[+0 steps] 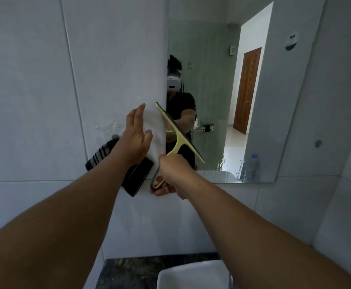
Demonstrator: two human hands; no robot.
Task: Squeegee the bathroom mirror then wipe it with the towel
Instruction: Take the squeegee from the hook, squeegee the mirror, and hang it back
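Observation:
The bathroom mirror [212, 59] hangs on the tiled wall ahead, with streaks of water along its lower edge. My right hand [171, 172] grips the handle of a yellow-green and black squeegee [177, 132]. Its blade lies slanted across the mirror's lower left corner. My left hand [136, 134] holds a white towel [155, 126] beside the blade's left end, thumb on the cloth and fingers stretched upward. Dark fabric [138, 177] hangs below that hand; I cannot tell whether it belongs to the white towel.
A black-and-white striped cloth [100, 156] hangs on the wall left of my left forearm. A white basin [191, 276] sits on a dark stone counter [128, 268] below. The mirror reflects a plastic bottle [253, 165] and an open doorway. A small round knob [318, 143] is on the right wall.

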